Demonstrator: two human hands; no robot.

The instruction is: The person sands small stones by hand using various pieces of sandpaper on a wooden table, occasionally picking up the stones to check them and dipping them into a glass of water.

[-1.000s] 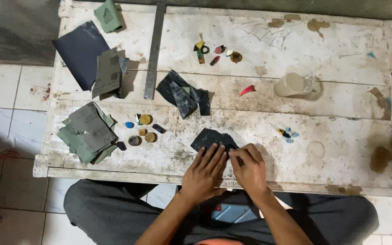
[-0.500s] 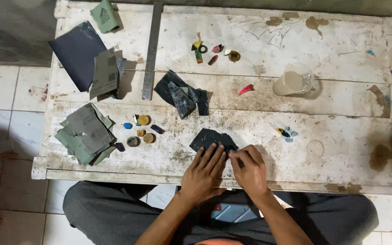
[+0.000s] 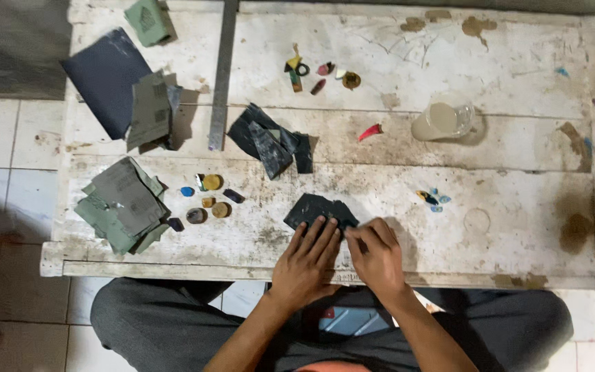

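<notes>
Both hands work at the near edge of a worn white wooden table (image 3: 518, 172), close to its middle. The left hand (image 3: 306, 262) lies flat with its fingers (image 3: 318, 234) spread slightly apart, pressing down on a dark sheet of sandpaper (image 3: 315, 207) that rests just in from that edge. The right hand (image 3: 379, 258) sits touching the left, its fingers curled together and pinched at the sandpaper's right corner; whether they grip a small piece there cannot be told. To the left along the near side lies a cluster of small polished stones (image 3: 208, 200), blue, amber and dark, beside a stack of grey-green sandpaper sheets (image 3: 122, 203) near the left edge. In the table's middle sits a pile of crumpled dark sandpaper scraps (image 3: 270, 138), with a long metal ruler (image 3: 222, 76) running toward the far edge just left of it. A large dark blue sheet (image 3: 101, 76) lies at the far left corner. A clear plastic cup of cloudy water (image 3: 442, 120) stands right of centre, a small red piece (image 3: 370, 131) near it.
</notes>
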